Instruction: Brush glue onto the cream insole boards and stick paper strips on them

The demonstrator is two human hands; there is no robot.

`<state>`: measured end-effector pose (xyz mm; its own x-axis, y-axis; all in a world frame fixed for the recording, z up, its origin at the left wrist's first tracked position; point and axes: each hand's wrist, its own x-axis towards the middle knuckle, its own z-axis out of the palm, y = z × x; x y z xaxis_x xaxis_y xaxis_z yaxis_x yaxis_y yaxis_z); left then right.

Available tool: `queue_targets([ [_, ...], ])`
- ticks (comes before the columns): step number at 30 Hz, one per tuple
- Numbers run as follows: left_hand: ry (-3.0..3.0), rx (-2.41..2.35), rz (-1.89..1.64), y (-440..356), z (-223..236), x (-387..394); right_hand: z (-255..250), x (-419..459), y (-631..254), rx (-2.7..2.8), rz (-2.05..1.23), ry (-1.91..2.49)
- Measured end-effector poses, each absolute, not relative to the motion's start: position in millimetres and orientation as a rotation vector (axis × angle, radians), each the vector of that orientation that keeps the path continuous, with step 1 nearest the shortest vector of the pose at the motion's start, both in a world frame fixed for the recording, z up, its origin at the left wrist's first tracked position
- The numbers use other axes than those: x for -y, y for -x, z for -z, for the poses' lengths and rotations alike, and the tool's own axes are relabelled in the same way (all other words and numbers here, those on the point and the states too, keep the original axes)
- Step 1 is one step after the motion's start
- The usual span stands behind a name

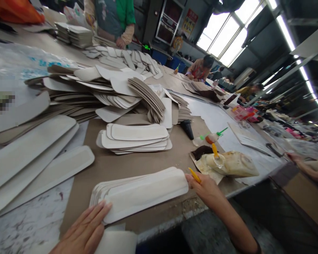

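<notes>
One fanned stack (145,195) on the brown sheet (116,167) could, we think, slide apart if our open left hand (86,225) presses unevenly while our right hand (208,188), gripping the yellow tool (194,175), pulls its corner, where our fingertips are partly hidden, and a pale object (118,243) below is cut off.

Cropped, covered and unreadable parts
The bottom edge cuts off the left hand (84,225) and a smooth white rounded object (119,243); that hand covers one corner of the fanned stack of long white round-cornered pieces (145,194). The right hand (205,187) hides the lower end of a slim yellow tool (194,175). The top edge crops a person in green and grey (108,21); the lettering on a red-and-yellow wall poster (190,23) is too small to read.
</notes>
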<state>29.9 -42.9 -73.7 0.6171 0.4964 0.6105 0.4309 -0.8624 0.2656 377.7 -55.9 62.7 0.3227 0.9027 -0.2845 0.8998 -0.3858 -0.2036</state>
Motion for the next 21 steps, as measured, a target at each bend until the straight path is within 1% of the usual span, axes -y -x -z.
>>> queue_targets([
  [3, -2.693, -0.771, -1.089, -29.3, 68.0, 43.2, -57.2, 61.6, -375.6, 1.561, -0.625, 2.421],
  [7, -2.427, -0.845, -1.015, -25.2, 48.8, 44.5, -57.1, 65.0, -367.0, 1.390, -0.687, 2.363],
  [10, -1.936, -1.021, -0.923, -22.7, 22.6, 42.0, -59.6, 69.3, -362.6, 1.162, -0.938, 2.250],
  [12, -1.378, -1.233, -0.883, -23.8, 3.0, 39.0, -61.8, 73.3, -360.5, 0.990, -1.069, 2.151],
  [14, -0.832, -1.368, -0.909, -26.4, -13.3, 36.6, -65.2, 77.9, -357.8, 0.862, -1.093, 2.072],
  [16, -0.647, -1.363, -0.959, -28.7, -22.9, 36.1, -69.9, 82.0, -353.5, 0.792, -1.093, 2.018],
  [21, -0.485, -1.184, -0.985, -30.6, -26.4, 42.9, -77.1, 86.2, -336.5, 0.781, -1.062, 1.982],
])
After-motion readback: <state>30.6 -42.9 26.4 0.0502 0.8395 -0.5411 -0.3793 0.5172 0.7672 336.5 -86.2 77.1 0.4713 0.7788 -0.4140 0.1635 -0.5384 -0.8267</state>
